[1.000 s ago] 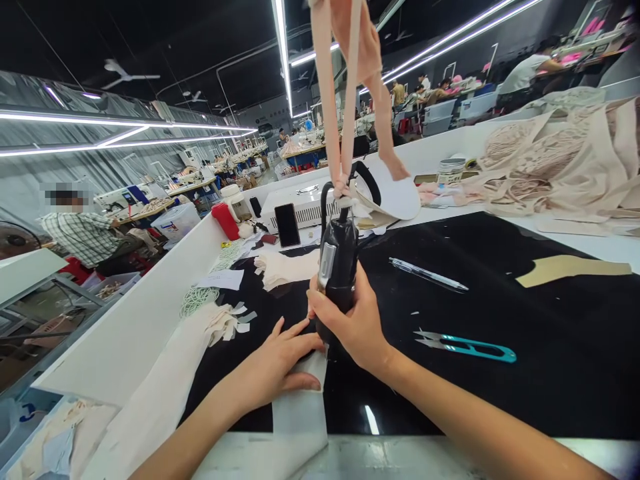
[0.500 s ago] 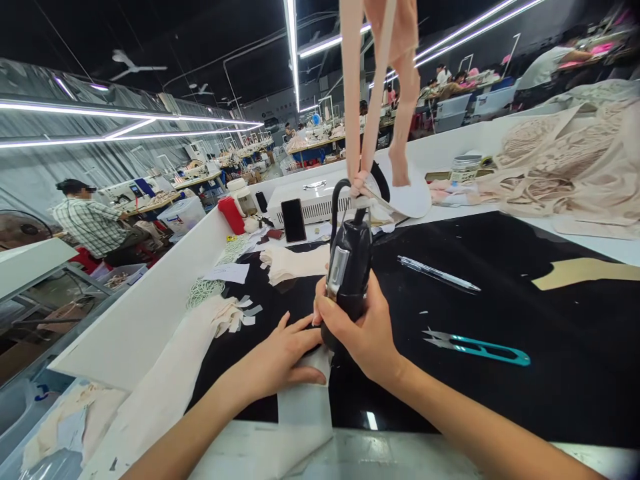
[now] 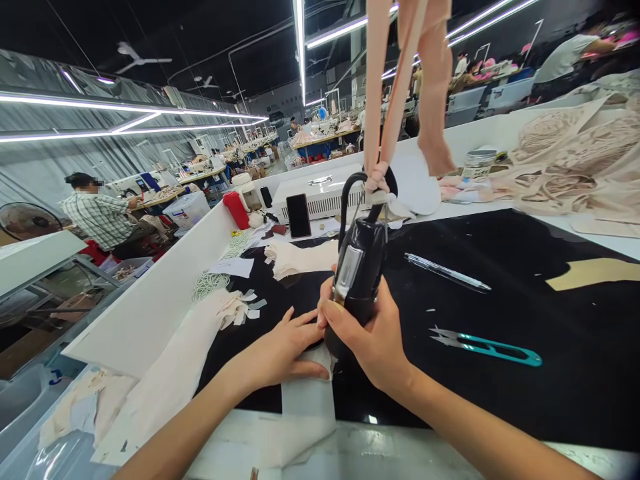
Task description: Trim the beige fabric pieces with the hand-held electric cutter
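Observation:
My right hand (image 3: 373, 340) is wrapped round a black corded hand tool (image 3: 361, 267) with a silver plate on its side. It looks like an electric cloth cutter, though its working end is hidden low behind my fingers. Knotted pink fabric strips (image 3: 380, 113) hold the tool from above, and its black cord loops at the top. My left hand (image 3: 280, 350) lies flat with fingers spread on a pale strip of cloth or paper (image 3: 307, 403), its fingertips close beside the tool. That strip runs over the table's front edge.
Right of my hands, teal thread snips (image 3: 493, 348) and a clear pen (image 3: 447, 271) lie on the black work surface (image 3: 565, 307). Pale cloth bundles (image 3: 300, 259) are at the left and back. Behind stand a phone (image 3: 299, 215) and a white box (image 3: 327, 200). A person (image 3: 103, 213) sits far left.
The view has shifted slightly, so the table appears a little further right. The tool leans slightly more to the right, and the hanging strips have swung right. Both hands keep their grip and place.

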Action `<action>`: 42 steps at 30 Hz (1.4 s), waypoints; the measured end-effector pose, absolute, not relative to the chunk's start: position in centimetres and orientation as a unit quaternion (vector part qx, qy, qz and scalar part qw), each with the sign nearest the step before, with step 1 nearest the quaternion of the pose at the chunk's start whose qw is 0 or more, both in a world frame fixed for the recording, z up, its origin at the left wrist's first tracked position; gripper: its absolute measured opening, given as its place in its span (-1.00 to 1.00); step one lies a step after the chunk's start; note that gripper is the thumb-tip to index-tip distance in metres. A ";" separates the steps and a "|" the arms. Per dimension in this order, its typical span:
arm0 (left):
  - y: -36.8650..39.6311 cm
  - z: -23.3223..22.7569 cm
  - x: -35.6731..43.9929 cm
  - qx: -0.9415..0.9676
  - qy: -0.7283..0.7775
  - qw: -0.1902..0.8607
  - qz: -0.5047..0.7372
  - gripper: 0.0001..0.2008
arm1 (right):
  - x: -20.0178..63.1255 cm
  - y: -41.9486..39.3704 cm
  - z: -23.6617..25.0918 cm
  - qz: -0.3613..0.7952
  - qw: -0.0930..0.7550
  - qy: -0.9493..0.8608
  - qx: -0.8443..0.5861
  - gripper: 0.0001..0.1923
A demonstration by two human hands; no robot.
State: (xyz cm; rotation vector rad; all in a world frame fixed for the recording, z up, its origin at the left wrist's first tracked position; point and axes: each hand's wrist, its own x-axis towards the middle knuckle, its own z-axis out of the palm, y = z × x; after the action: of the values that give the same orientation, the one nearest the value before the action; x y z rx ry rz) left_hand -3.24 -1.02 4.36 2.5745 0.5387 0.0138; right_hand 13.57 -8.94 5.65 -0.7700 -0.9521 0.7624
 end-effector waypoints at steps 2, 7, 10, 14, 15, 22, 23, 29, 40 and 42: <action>-1.0 4.3 -3.3 0.949 0.195 0.250 0.006 -0.23 | 13.5 -9.0 5.6 0.344 0.749 -0.438 -0.360 -0.65; -1.1 4.3 -3.1 0.951 0.190 0.243 0.003 -0.32 | 13.4 -9.1 5.3 0.327 0.745 -0.446 -0.373 -0.73; -1.0 4.4 -3.1 0.953 0.195 0.231 -0.006 -0.35 | 13.5 -9.1 5.3 0.324 0.745 -0.451 -0.371 -0.72; -1.5 4.3 -3.9 0.962 0.191 0.195 0.028 -0.39 | 13.8 -9.2 5.6 0.330 0.740 -0.447 -0.378 -0.68; -1.8 4.2 -4.2 0.962 0.197 0.181 0.059 -0.45 | 13.9 -9.2 5.8 0.325 0.742 -0.445 -0.382 -0.68; -7.6 2.5 -5.4 0.957 0.248 0.018 0.152 -0.88 | 14.9 -9.2 6.6 0.278 0.745 -0.447 -0.410 -0.61; -8.3 1.9 -5.2 0.959 0.245 0.004 0.144 -0.91 | 15.0 -9.2 6.6 0.270 0.742 -0.445 -0.423 -0.58; -8.6 -0.2 -4.5 0.957 0.239 -0.039 0.161 -0.83 | 16.4 -9.2 6.2 0.231 0.723 -0.459 -0.463 -0.45; -6.1 1.8 -7.8 0.975 0.163 0.090 0.117 -0.69 | 16.5 -10.0 6.0 0.313 0.735 -0.462 -0.386 -0.54; -5.9 2.1 -7.8 0.971 0.176 0.092 0.135 -0.64 | 16.4 -10.0 5.9 0.323 0.740 -0.462 -0.367 -0.57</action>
State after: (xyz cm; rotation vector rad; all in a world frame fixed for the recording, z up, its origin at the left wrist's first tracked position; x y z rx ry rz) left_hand -7.84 -5.87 2.14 2.8831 0.5224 0.4016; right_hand 16.36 -10.04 5.90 -0.8047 -1.0147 0.7093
